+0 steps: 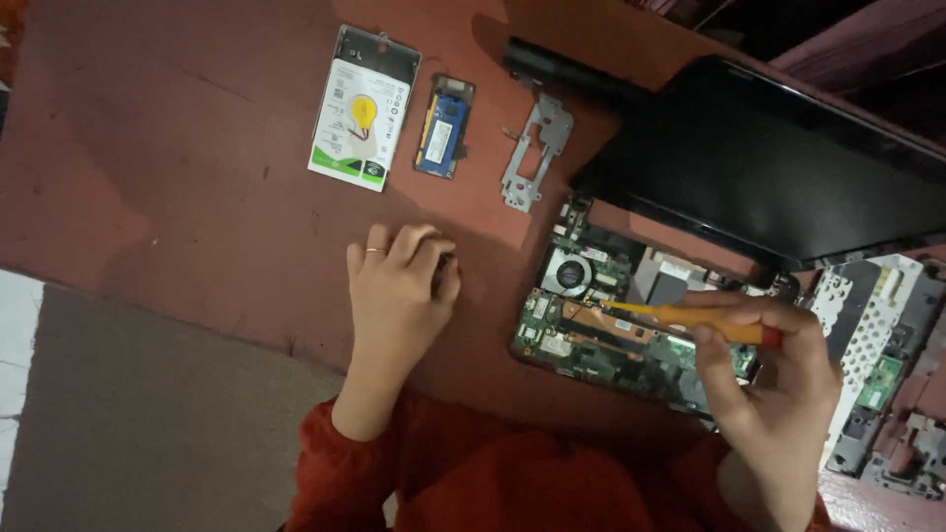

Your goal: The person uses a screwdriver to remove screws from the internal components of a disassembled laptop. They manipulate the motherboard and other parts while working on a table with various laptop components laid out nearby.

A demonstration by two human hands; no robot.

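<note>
Our right hand (764, 369) pinches a light, stiff screwdriver (690, 317) mid-handle over the fragile motherboard (601, 340); left hand (399, 286) curls closed on the bench (197, 177).

A dull reddish-brown counter (197, 148) with a scuffed surface fills most of the view. Below its edge lie a grey-brown floor mat (148, 414) and pale tiled floor (15, 345). Light is dim.

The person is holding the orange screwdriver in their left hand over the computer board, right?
Not quite. The head view shows the orange screwdriver in the right hand, not the left, with its tip over the computer board. The left hand rests curled on the reddish table, away from the board.
</note>
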